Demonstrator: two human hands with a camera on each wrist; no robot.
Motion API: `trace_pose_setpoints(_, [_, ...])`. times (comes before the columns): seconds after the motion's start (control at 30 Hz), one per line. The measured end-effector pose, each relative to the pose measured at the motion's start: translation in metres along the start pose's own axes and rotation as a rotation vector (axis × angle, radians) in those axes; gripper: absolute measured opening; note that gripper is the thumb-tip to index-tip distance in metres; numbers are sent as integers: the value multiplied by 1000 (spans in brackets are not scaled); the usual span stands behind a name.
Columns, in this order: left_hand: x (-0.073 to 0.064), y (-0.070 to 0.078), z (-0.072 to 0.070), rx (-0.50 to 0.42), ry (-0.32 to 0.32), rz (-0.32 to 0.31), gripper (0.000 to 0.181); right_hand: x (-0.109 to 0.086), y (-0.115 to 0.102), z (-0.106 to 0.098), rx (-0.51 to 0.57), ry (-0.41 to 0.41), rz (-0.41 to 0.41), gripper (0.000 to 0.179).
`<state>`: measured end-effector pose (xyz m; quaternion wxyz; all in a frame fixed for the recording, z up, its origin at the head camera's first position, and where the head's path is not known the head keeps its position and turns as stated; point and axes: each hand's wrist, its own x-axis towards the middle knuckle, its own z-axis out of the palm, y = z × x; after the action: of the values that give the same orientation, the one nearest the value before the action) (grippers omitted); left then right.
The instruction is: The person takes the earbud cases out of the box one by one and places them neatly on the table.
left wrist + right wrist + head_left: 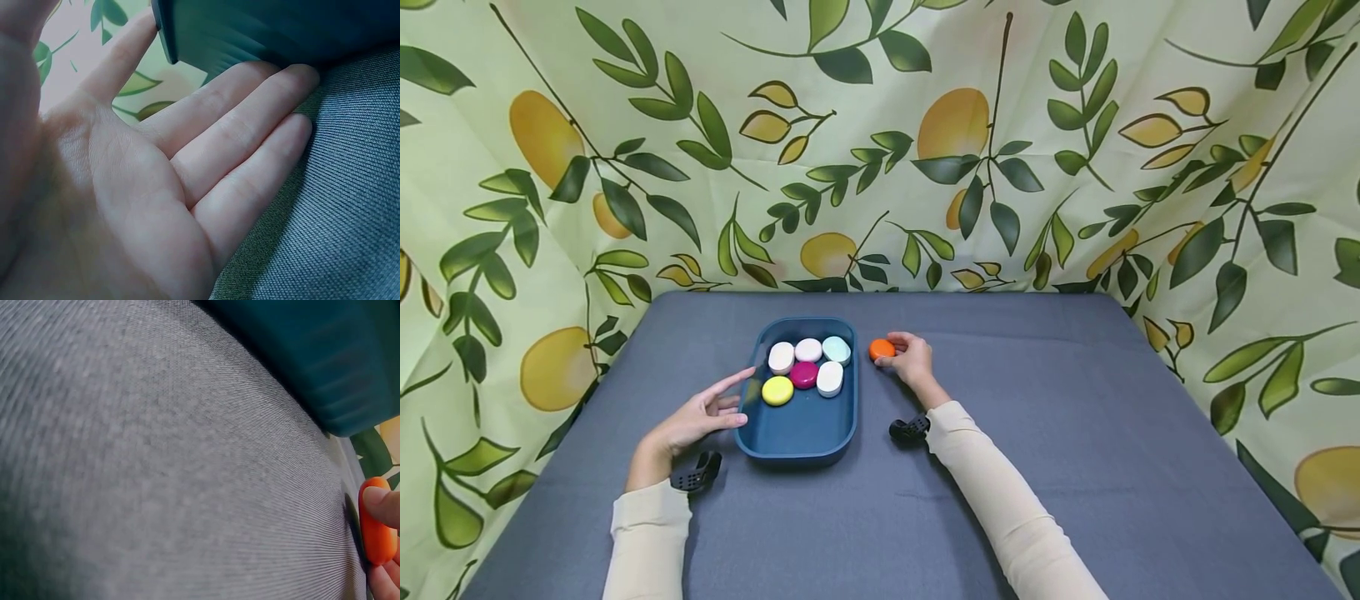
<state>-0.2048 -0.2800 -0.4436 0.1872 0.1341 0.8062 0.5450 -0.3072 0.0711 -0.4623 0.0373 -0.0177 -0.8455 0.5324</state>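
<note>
My right hand (913,360) pinches an orange disc with rounded edges (882,350) between thumb and fingers, just right of the blue tray (797,457). In the right wrist view, the thumb presses one face of the orange disc (376,540), with fingers behind it, close over the cloth. At the tray's left side is my left hand (703,417), its index finger and thumb at the rim. The left wrist view shows the left hand's (144,181) other fingers fairly straight, their tips right by the tray's outer wall (219,31).
Toward the tray's far end lie a yellow disc (777,391), a magenta one (803,375), a light blue one (837,351), a pale pink one (808,350) and two white rounded pieces (830,378). Grey-blue cloth (1075,467) covers the table; a leaf-patterned curtain (880,108) hangs behind.
</note>
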Motion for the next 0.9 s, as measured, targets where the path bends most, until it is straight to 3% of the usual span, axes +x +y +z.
trace_pose_setpoints(0.5, [-1, 0, 1, 0, 1, -5, 76, -6, -9, -1, -14, 42, 18, 48])
trace_pose_setpoints(0.9, [2, 0, 0, -16, -16, -13, 78, -13, -42, -10, 96, 26, 64, 48])
